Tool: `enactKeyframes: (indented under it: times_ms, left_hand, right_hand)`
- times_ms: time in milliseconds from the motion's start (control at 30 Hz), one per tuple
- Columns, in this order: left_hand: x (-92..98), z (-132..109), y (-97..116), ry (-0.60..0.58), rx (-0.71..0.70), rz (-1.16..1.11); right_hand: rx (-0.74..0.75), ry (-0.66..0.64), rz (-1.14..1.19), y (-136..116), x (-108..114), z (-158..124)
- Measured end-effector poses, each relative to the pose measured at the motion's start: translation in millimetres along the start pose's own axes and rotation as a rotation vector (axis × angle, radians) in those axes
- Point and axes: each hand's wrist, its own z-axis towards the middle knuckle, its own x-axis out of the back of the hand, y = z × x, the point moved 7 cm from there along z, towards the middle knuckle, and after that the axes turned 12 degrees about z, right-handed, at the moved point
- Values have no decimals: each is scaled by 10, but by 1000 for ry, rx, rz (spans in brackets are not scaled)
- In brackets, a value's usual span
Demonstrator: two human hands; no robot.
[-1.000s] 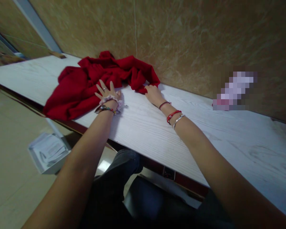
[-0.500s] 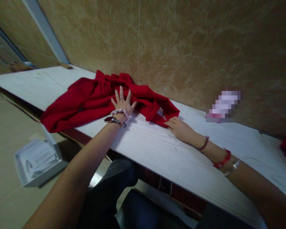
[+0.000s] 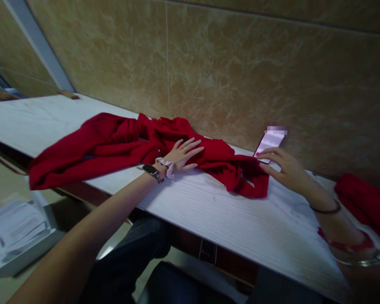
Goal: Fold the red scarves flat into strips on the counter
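A crumpled red garment (image 3: 114, 143) stretches along the white wood-grain table (image 3: 228, 219) against the tan marble wall. My left hand (image 3: 182, 154) lies flat on its middle, fingers spread. My right hand (image 3: 283, 169) is at the garment's right end, fingers on the cloth edge; whether it grips the cloth I cannot make out. A phone (image 3: 267, 143) leans on the wall just beyond my right fingers.
Another red cloth (image 3: 367, 202) lies at the far right of the table. A white box (image 3: 15, 236) sits on the floor at the left, below the table edge. My dark-trousered legs are under the table.
My right hand has pulled the garment's end to the right, stretching it out along the table. My left hand stays pressed on the cloth. The view has shifted right.
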Motion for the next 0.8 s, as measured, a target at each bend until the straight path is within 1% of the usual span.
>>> enactKeyframes:
  times_ms: [33, 67, 100, 167, 233, 300, 333, 400, 500, 600, 667, 700, 733, 800]
  left_hand:
    - [-2, 8, 40, 1, -18, 14]
    - [2, 12, 65, 10, -29, 26]
    - [7, 11, 77, 22, -34, 37]
    - [19, 2, 67, 48, -26, 52]
    - [18, -11, 33, 61, -5, 58]
    - [0, -21, 11, 52, 0, 56]
    - [-7, -26, 5, 46, -4, 54]
    - [-10, -33, 1, 40, -10, 54]
    - [16, -34, 19, 30, -7, 55]
    - [50, 5, 138, 29, -25, 45]
    - [65, 62, 307, 46, -81, 32]
    - [74, 96, 410, 66, -120, 24]
    - [86, 132, 514, 92, -159, 16]
    - [117, 205, 685, 155, -197, 5]
  right_hand:
    - [-2, 67, -13, -6, -8, 74]
    - [5, 89, -9, -15, -71, 149]
    - [9, 84, 8, -19, -168, 223]
    - [-6, 37, 72, -10, -381, 355]
    - [-41, -55, 152, 9, -555, 446]
    - [-96, -119, 204, 55, -596, 484]
    - [-120, -126, 229, 90, -555, 484]
    - [-150, -101, 313, 182, -370, 445]
    - [-176, 6, 450, 399, 100, 282]
    - [-199, 152, 384, 678, 676, -16]
    - [-240, 197, 290, 885, 995, -262]
    - [-281, 195, 231, 996, 1116, -384]
    - [-335, 156, 173, 1109, 1192, -494]
    - [-439, 41, 120, 1293, 1241, -658]
